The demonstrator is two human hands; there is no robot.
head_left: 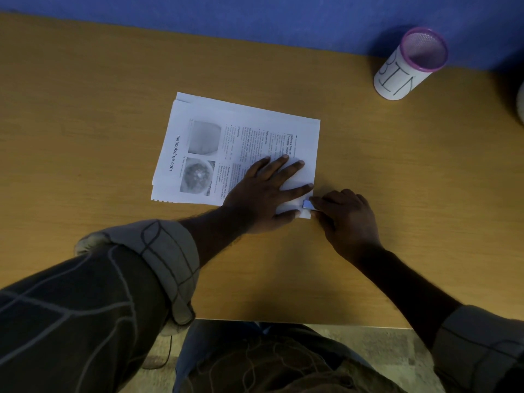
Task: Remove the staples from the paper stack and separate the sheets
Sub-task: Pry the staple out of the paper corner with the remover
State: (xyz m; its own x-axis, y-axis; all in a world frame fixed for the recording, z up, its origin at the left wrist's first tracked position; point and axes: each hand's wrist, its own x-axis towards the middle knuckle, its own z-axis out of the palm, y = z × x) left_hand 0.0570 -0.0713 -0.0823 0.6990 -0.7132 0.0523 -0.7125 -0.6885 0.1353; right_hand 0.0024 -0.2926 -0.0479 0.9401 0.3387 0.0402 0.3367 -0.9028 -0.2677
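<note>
**Head view: the stapled corner lies between the two hands**

Nearest the camera, two forearms are seen reaching forward over the tabletop (85, 109) with sleeves rolled back. The right hand (347, 214) is curled at the near right corner of the paper stack (241, 148), its fingertips closed on a small metal tool (307, 205), likely a staple remover, whose tip touches the paper's edge. Just beside it, the left hand (266, 191) is laid flat on the stack with fingers spread, thumb and forefinger bracketing that same corner. No staple can be made out; it is presumably hidden at the tool's tip.

The stack is laid with its long axis running left to right across the tabletop, slightly skewed, and its sheets are fanned a little at the far left corner. The working corner is thus at the stack's right end, nearest the right hand, so any pull would be directed rightward and away from the pressing left hand.

Farther off, at the back right and well apart from the paper, a cup marked BIN (408, 66) is stood against the blue wall, probably intended for the removed staples.
</note>
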